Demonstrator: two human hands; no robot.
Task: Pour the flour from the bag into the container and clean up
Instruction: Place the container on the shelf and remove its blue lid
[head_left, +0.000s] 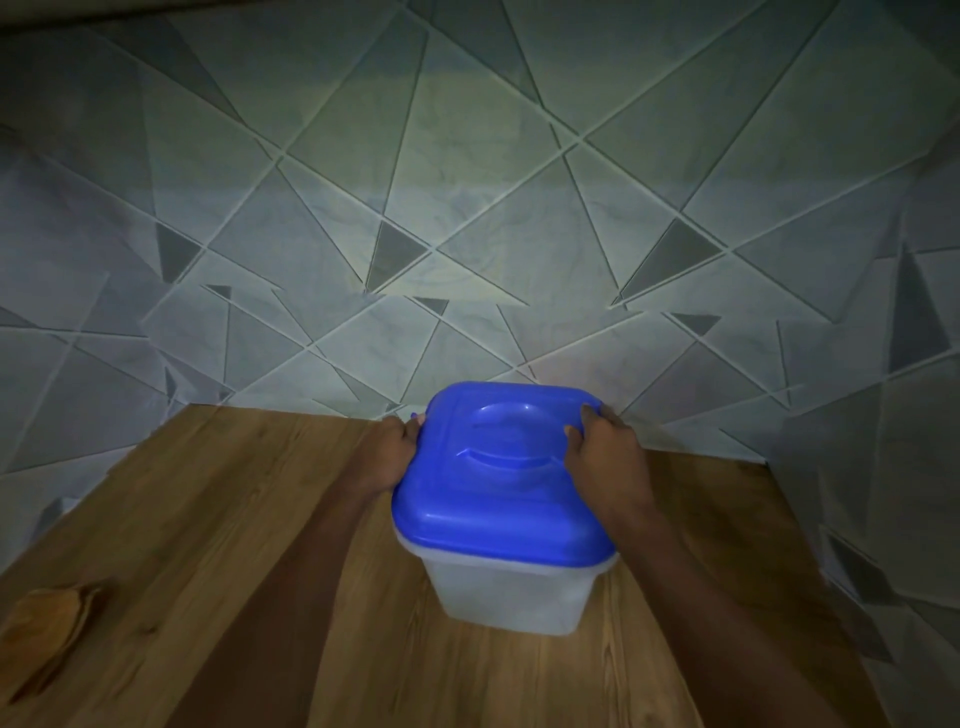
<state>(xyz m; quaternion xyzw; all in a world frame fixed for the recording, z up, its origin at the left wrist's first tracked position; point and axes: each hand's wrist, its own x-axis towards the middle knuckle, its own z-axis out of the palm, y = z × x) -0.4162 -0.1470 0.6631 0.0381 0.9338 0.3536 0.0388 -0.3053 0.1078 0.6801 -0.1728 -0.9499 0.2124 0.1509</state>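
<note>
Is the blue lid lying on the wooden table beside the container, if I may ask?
No, the blue lid sits on the translucent container, with the left hand and right hand holding its edges.

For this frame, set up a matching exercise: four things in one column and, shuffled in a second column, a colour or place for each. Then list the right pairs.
Column one:
1. lid
2. container
3. table
4. left hand

Column two:
A. brown wood grain
B. gripping the lid's left edge
C. blue
D. translucent white

Pairs: 1-C; 2-D; 3-A; 4-B
</note>
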